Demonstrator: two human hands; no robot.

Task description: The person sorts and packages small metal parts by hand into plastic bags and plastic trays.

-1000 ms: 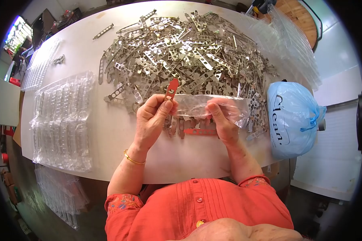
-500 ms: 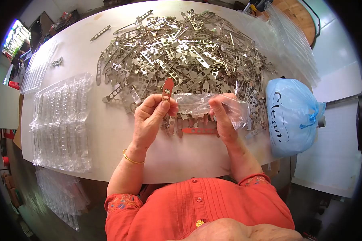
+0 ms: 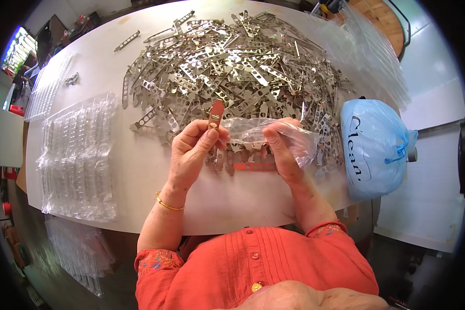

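Note:
My left hand (image 3: 194, 147) pinches a flat metal strip with holes (image 3: 216, 114) between thumb and fingers, upright. Its face looks reddish, perhaps from my shirt's reflection. A crumpled piece of clear plastic (image 3: 245, 129) spans the gap between my hands. My right hand (image 3: 283, 150) grips its right part, thumb on top; some fingers are hidden behind it. Just below lies another reddish-looking strip (image 3: 254, 167) on the table. Beyond both hands spreads a large heap of similar metal strips (image 3: 232, 67).
Clear plastic blister trays (image 3: 77, 155) lie at the left, with more trays (image 3: 49, 85) behind. A tied blue plastic bag (image 3: 380, 150) stands at the right. Clear plastic sheets (image 3: 372, 57) lie at the far right of the white table (image 3: 139, 206).
My right hand and the clear plastic have shifted slightly left, closer to my left hand. The strip stays pinched in my left hand.

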